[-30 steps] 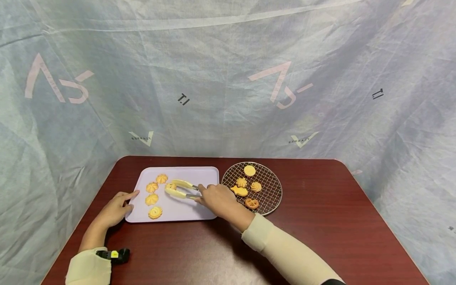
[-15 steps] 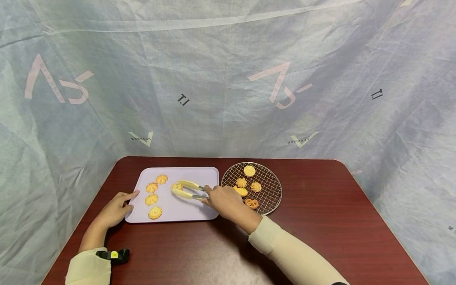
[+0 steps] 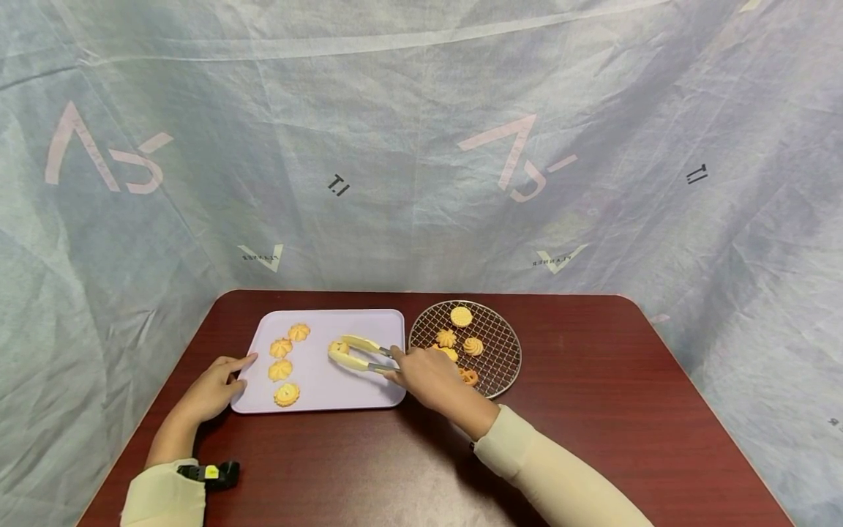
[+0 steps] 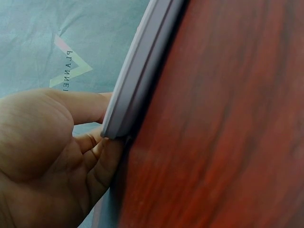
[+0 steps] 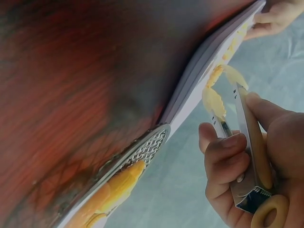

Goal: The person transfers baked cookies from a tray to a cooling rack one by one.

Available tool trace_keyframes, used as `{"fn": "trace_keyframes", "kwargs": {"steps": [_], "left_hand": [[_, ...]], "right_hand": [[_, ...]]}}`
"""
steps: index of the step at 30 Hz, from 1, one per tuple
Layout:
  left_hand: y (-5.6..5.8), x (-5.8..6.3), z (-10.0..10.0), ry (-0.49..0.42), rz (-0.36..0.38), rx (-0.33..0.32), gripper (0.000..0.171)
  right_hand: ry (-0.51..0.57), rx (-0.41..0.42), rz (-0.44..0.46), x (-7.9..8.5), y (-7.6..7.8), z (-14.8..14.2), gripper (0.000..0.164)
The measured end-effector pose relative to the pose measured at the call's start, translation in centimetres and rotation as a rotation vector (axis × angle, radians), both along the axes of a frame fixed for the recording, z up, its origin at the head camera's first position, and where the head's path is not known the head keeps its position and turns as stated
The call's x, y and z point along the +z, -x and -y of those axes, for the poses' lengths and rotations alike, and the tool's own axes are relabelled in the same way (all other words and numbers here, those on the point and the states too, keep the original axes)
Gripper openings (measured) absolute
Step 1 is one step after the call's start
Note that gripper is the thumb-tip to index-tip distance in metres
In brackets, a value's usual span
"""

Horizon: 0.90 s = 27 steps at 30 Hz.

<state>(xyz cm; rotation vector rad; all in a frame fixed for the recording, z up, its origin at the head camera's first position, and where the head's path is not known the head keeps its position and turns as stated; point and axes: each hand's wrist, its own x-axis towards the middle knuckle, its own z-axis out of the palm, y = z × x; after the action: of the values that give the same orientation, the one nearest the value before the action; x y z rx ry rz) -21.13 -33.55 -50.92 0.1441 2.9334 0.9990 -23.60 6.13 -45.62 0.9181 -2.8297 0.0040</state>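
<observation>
My right hand (image 3: pixel 431 373) grips a pair of metal tongs (image 3: pixel 380 368) with pale yellow tips, seen near the tray's right side. Between those tips is a small golden cookie (image 3: pixel 339 348), over the lilac tray (image 3: pixel 323 399); whether it touches the tray I cannot tell. In the right wrist view the tongs (image 5: pixel 251 137) lie between thumb and curled fingers. My left hand (image 3: pixel 214 388) holds the tray's left edge, thumb and fingers at the rim (image 4: pixel 126 104). Several flower-shaped cookies (image 3: pixel 280 369) form a column on the tray's left part.
Right of the tray lies a round wire rack (image 3: pixel 500 359), close to its edge. On it are several cookies, among them a swirl cookie (image 3: pixel 473 346) and a pretzel (image 3: pixel 469 377) partly behind my right hand. The dark red table (image 3: pixel 593 380) meets hanging grey cloth (image 3: pixel 421 219).
My right hand has moved rightward, carrying the tongs and the cookie between their tips along towards the rack. The left hand and tray stay where they were.
</observation>
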Motion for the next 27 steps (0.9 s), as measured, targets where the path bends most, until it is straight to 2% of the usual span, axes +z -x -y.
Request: {"fn": "trace_keyframes", "kwargs": {"steps": [5, 10, 17, 27], "left_hand": [[0.1, 0.1, 0.0, -0.001, 0.014, 0.003, 0.054], [0.1, 0.1, 0.1, 0.001, 0.019, 0.005, 0.053], [0.1, 0.2, 0.0, -0.004, 0.017, 0.006, 0.053], [-0.1, 0.3, -0.1, -0.005, 0.018, 0.005, 0.054]], "right_hand": [[0.022, 0.008, -0.013, 0.1, -0.3, -0.8, 0.048], [0.049, 0.007, -0.022, 0.3, -0.7, -1.9, 0.040], [0.072, -0.005, -0.015, 0.6, -1.3, -3.3, 0.040], [0.064, -0.018, -0.063, 0.4, -1.9, -5.2, 0.043]]}}
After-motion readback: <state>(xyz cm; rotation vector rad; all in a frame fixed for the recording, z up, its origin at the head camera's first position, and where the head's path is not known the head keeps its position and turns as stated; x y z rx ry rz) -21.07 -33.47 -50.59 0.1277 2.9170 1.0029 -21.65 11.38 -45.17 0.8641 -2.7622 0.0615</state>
